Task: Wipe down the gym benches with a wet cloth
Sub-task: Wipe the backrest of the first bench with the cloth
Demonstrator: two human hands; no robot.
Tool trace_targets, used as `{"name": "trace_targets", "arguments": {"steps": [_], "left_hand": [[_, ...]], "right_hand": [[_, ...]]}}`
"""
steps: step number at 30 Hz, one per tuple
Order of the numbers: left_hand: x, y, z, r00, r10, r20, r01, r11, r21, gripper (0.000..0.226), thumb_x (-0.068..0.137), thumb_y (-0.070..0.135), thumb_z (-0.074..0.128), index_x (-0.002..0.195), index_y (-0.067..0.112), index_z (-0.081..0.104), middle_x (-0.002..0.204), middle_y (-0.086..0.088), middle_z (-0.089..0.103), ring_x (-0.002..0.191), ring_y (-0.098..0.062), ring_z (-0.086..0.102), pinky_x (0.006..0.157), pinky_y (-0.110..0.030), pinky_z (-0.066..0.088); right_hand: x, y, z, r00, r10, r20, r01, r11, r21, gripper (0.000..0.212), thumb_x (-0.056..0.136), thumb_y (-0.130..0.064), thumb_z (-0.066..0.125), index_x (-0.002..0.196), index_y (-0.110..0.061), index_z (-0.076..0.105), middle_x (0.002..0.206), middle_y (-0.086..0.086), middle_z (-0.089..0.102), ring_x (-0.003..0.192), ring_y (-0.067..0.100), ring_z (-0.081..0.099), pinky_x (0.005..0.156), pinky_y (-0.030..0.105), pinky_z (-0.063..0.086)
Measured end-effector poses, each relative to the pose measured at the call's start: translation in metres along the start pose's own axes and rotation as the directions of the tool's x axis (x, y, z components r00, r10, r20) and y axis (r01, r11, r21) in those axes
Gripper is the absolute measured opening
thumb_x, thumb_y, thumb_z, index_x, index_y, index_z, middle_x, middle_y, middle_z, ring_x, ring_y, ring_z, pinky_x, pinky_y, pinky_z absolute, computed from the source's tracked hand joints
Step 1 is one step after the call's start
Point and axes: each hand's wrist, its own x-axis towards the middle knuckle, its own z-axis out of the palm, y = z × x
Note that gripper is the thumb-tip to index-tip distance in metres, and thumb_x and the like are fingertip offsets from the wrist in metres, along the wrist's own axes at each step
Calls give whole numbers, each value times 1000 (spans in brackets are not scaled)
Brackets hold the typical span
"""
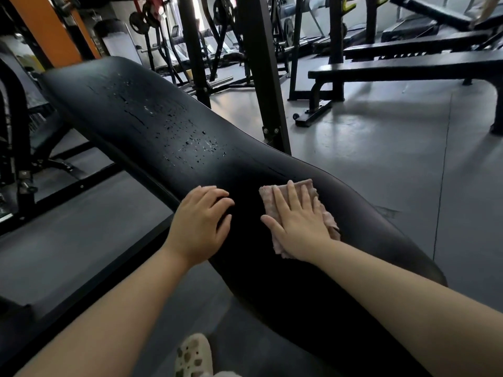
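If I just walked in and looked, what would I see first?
First you'd spot the long black bench running up the middle, with water drops shining on its upper part. Near its lower end, the right hand presses flat on a pink cloth, while the left hand rests on the bench beside it. Another flat bench stands on the grey floor at the upper right.
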Motion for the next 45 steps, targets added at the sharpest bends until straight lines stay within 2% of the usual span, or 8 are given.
{"name": "trace_targets", "arguments": {"steps": [4,10,15,20,23,30,38,45], "left_hand": [[-1,-3,8,995,28,-100,-34,998,-50,38,83,25,38,97,9,69,106,-9,65,105,-32,59,97,-45,38],[0,-4,7,996,42,-82,-45,998,-35,38,81,25,37,95,9,69,105,-9,66,104,-31,60,97,-43,36],[-2,-4,8,997,32,-74,-33,999,-17,37,81,27,38,95,10,68,105,-8,66,106,-31,60,98,-45,36],[-2,-4,14,989,35,-142,-41,998,-38,36,81,24,38,93,9,68,103,-8,66,104,-31,61,97,-45,37],[-2,-4,16,984,40,-172,-47,998,-38,36,80,24,37,92,9,68,103,-8,66,104,-30,59,97,-44,38],[-1,-5,14,986,45,-163,-51,998,-35,38,80,23,36,93,9,69,105,-9,67,104,-31,60,96,-45,39],[-1,-5,18,981,51,-189,-55,998,-17,37,81,23,36,93,8,68,104,-9,66,106,-28,57,97,-45,37],[0,-6,23,968,46,-246,-52,998,-19,35,81,21,36,90,10,68,101,-6,67,103,-27,58,96,-44,39]], "right_hand": [[59,-19,-12,999,-11,-53,11,1000,-9,66,96,-58,22,151,-32,-2,159,3,-14,144,30,-17,114,50,-11],[128,-42,-26,997,-29,-65,30,999,13,59,97,-58,16,150,-37,2,160,-2,-8,146,25,-12,115,48,-9],[82,-12,-10,992,-101,-71,99,995,-30,59,96,-57,10,150,-36,-2,159,-3,-12,145,21,-16,117,45,-9],[-6,46,3,972,-237,-9,233,960,-157,75,71,-72,-28,140,-43,-24,149,-12,-30,139,14,-32,115,37,-17],[11,34,0,973,-230,-17,224,962,-154,83,73,-73,-23,147,-40,-13,152,-10,-25,141,18,-27,116,42,-13],[147,-25,-26,991,-38,-131,44,998,38,54,98,-53,17,150,-39,9,160,-3,3,146,25,1,117,49,2],[108,48,-18,961,211,-178,-196,976,99,57,97,-55,17,150,-34,18,157,1,20,144,24,18,116,44,12],[82,70,-14,830,545,-120,-524,835,170,58,98,-54,15,151,-31,15,159,0,13,145,29,11,116,51,6]]}}
